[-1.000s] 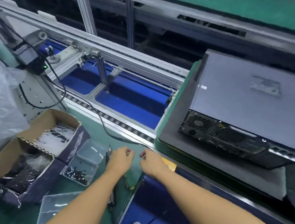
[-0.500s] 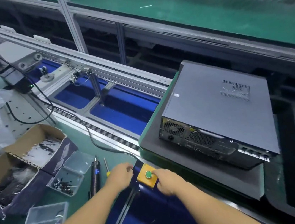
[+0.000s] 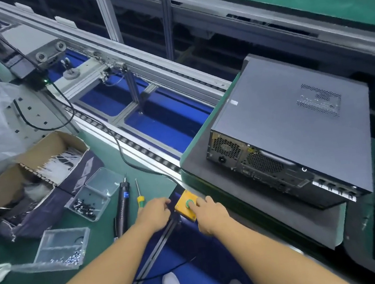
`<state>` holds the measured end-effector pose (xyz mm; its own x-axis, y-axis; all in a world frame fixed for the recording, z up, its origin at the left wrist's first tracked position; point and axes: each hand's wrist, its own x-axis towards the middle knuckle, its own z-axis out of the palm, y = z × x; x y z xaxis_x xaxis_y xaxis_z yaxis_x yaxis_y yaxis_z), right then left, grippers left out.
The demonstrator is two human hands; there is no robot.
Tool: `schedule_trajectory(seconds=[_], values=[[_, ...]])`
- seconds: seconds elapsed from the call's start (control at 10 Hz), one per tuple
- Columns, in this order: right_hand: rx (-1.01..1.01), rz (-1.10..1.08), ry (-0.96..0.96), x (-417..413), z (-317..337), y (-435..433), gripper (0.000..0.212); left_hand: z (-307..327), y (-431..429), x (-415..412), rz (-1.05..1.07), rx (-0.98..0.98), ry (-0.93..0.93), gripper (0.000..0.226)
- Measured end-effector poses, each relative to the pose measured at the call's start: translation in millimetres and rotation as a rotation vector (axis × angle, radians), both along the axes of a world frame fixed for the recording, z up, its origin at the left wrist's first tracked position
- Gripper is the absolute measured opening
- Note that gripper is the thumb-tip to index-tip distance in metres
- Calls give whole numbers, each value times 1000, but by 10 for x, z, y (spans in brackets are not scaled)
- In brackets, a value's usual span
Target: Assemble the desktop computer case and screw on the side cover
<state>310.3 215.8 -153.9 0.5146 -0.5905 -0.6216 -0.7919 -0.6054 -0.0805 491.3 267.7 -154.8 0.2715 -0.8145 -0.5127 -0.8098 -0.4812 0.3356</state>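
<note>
Grey pad carries a closed dark-grey computer case, ports nearside.

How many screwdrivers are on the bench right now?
2: a black electric screwdriver beside the screw box, and a yellow-handled screwdriver just right of it. The carton could hide more.

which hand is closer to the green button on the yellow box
Right. The right hand is beside the green button, a fingertip at its edge; the left hand sits left of the yellow box, clear of the button.
</note>
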Motion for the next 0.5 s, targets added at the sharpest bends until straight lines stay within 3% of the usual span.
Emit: schedule_trajectory(seconds=[0.1, 0.3, 0.4, 0.5], values=[[7, -23, 19, 64, -12, 17, 57, -6, -4, 44, 8, 19, 6, 40], [165, -79, 198, 148, 135, -239, 76, 75, -97, 106, 6, 47, 11, 41], [222, -59, 132, 69, 309, -283, 75, 148, -156, 78, -2, 18, 0, 42], [136, -117, -31, 55, 380, -234, 61, 217, -260, 72, 3, 2, -1, 43]])
